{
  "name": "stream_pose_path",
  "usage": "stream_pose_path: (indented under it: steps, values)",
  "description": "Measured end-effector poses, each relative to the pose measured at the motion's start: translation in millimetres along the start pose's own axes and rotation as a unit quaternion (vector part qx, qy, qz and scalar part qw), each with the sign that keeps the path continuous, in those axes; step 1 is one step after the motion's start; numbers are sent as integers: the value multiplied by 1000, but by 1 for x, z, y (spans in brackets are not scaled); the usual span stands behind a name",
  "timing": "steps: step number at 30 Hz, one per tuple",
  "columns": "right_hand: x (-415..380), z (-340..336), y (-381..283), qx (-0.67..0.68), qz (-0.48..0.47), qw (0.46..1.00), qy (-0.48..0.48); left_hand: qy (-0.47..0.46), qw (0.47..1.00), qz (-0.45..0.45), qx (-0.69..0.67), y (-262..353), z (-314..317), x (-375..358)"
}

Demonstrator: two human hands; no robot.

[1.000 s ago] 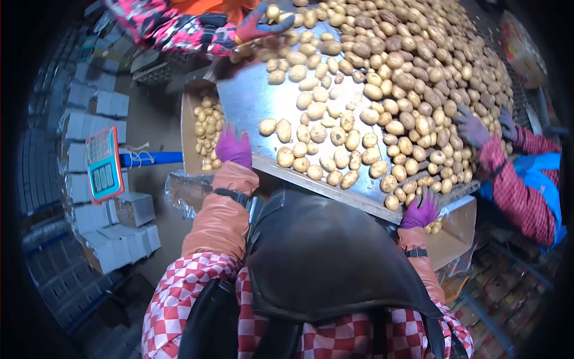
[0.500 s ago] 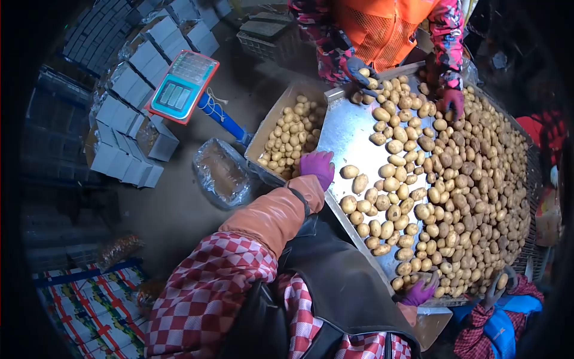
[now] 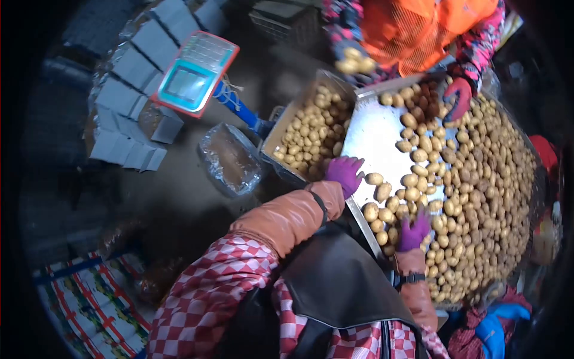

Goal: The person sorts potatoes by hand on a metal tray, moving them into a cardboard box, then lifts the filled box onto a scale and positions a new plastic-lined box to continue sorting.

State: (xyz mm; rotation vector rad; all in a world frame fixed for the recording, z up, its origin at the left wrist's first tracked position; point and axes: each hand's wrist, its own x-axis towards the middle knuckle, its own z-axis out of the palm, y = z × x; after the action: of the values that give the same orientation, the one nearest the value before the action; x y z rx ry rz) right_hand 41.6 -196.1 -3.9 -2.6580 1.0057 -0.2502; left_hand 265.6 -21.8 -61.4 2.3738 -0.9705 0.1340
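Potatoes either side of the right grip, fingers apart!
Left grip, fingers apart too, at the table's edge, carton beside it.

Lifted potatoes blurred; orange vest cut off; scale display unreadable

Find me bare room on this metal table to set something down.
The main bare patch of the table lies between the potato box, your left hand and the loose potatoes. The plastic-lined carton left of the box looks bare too. It's crowded around your right hand, and worst across the heap to its right, where hardly any metal shows.
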Motion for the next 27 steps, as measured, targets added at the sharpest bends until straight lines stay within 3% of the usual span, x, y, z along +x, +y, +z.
stream_pose_path:
  steps: [2,3,7,11,15,17,20,24,27]
  values:
    - [2,22,4,-118,28,991,-50,-67,997,13,-36,-1,-10,4]
    - [2,28,-1,-144,25,989,-24,-82,994,39,-54,-3,-16,5]
    - [1,34,-10,-166,29,986,3,-150,973,136,-112,-26,-22,7]
    - [1,38,-6,-154,22,987,25,-133,956,140,-220,-53,-19,7]
    - [2,36,-11,-127,49,991,17,-109,947,6,-301,-108,-14,9]
    - [3,36,-12,-121,53,991,18,-85,927,-157,-331,-145,-15,16]
    - [3,37,-11,-111,52,992,12,-27,970,-204,-131,-237,21,45]
    - [11,35,-17,-88,61,994,2,-147,905,-389,-90,-249,69,117]
    - [13,34,-17,-103,65,993,-2,-235,897,-364,89,-212,80,110]
